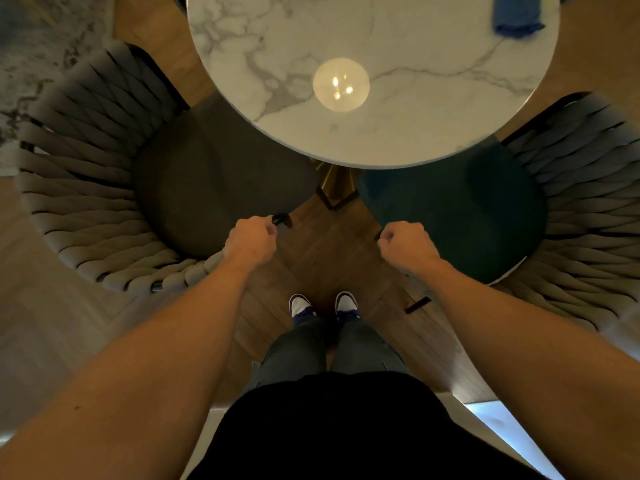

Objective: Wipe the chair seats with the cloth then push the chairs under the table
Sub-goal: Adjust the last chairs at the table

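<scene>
The left hand is clenched on the black frame end of the grey-seated chair; the right hand grips the teal-seated chair. Both seats sit partly under the round marble table, where the blue cloth lies at the far edge.
</scene>
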### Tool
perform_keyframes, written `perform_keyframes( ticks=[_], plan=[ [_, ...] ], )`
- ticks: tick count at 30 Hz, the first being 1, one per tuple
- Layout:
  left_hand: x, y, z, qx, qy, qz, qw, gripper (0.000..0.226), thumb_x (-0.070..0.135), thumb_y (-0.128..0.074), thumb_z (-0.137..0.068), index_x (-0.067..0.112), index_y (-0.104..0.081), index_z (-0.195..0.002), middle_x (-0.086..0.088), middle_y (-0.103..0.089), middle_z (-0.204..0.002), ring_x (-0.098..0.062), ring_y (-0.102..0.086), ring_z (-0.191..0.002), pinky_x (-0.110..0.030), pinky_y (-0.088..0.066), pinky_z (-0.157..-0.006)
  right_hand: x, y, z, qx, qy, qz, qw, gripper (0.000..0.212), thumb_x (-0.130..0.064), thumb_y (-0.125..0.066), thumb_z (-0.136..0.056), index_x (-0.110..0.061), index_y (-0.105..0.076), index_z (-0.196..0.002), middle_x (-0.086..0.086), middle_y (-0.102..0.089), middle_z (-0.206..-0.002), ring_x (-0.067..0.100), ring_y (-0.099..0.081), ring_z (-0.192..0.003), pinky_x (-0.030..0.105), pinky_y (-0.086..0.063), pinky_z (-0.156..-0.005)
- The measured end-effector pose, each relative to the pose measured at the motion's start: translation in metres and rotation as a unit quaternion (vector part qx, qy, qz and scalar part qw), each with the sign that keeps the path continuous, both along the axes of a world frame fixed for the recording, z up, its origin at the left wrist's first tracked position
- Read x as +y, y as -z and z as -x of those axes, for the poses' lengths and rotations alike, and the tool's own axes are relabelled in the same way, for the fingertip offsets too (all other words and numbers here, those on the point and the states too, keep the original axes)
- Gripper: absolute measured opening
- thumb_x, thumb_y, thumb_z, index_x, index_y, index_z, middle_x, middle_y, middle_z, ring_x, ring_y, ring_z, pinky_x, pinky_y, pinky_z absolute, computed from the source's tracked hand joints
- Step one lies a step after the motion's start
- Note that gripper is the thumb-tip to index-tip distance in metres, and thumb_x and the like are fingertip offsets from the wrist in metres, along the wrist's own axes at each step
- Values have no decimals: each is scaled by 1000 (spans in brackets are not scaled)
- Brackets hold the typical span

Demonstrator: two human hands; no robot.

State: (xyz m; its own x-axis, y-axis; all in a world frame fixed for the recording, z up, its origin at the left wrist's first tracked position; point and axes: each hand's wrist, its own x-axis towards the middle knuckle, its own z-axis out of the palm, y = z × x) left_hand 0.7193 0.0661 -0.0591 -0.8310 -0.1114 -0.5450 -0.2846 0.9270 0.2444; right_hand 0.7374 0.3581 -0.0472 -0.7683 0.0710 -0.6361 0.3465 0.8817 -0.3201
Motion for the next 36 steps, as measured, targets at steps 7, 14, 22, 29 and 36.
perform_keyframes(
  ticks=[7, 14, 22, 29, 36],
  plan=[
    [-9, -14, -43, -38, 10, -50, 998, 17, 23, -54, -90, 22, -70, -85, 3, -69, -88, -17, -62, -85, -34, -52, -77, -48, 10, -15, -53, -113, 48, 991, 35, -41, -58, -98, -21, -58, -127, 5, -60, -128, 23, -58, -112, 37, -50, -92],
    [-32, -18, -99, -85, -72, -74, 991, 16, 23, -55, -95, 18, -69, -101, 3, -64, -95, -11, -55, -84, -29, -45, -75, -81, 21, -20, -79, -205, 51, 974, 36, -45, -60, -96, -23, -58, -125, 5, -60, -125, 19, -56, -104, 33, -47, -85],
    [-85, -21, -163, -104, -203, -113, 967, 11, 26, -56, -96, 18, -64, -97, 0, -60, -91, -16, -56, -89, -27, -43, -75, -153, 16, -23, -115, -331, 37, 936, 19, -45, -59, -96, -28, -56, -105, 4, -58, -120, 19, -57, -102, 34, -49, -84],
    [-177, -18, -221, -100, -312, -141, 934, 17, 22, -59, -93, 15, -69, -104, -6, -67, -104, -19, -60, -96, -30, -46, -85, -277, 9, -48, -150, -428, 35, 891, 23, -49, -59, -95, -27, -60, -103, 2, -59, -114, 21, -57, -103, 40, -51, -90],
    [-302, -22, -270, -75, -374, -123, 916, 25, 25, -60, -92, 12, -68, -111, -8, -68, -107, -24, -60, -103, -26, -42, -84, -418, 3, -88, -170, -443, 44, 879, 26, -48, -59, -95, -24, -61, -106, -1, -62, -109, 16, -58, -99, 37, -51, -87]
  ],
)
